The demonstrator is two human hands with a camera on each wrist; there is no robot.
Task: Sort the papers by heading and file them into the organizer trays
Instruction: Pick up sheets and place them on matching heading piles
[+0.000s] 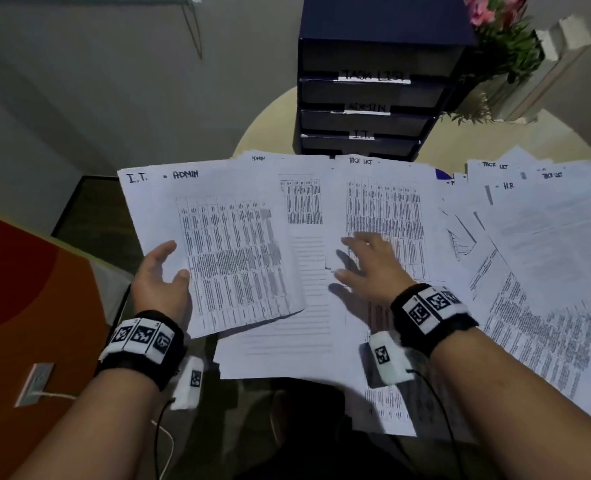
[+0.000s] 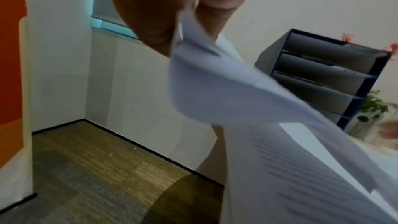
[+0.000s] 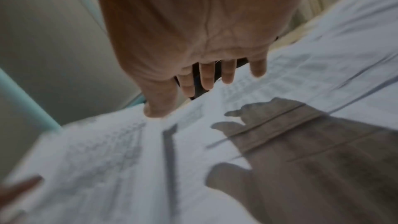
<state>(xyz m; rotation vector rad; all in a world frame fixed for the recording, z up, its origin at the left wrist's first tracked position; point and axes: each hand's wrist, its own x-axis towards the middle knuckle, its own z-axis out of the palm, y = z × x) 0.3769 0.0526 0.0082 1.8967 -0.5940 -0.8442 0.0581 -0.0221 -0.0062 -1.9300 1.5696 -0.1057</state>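
Left hand holds a sheet headed I.T. at its left edge, thumb on top, fingers under; the left wrist view shows the paper bent in that pinch. Right hand is flat and spread, fingers straight, over a Task List sheet mid-desk; whether it touches is unclear, right wrist view is blurred. Papers lie fanned and overlapping across the desk, more toward the right edge, some overhanging the near edge. Organizer stands at the far edge, trays labelled Task List, Admin, I.T.; the visible slots look empty. Sheets are light, limp and slick on each other: likely to slide or lift in pairs. Best to pinch one edge or corner, support underneath, and feed flat into its tray.
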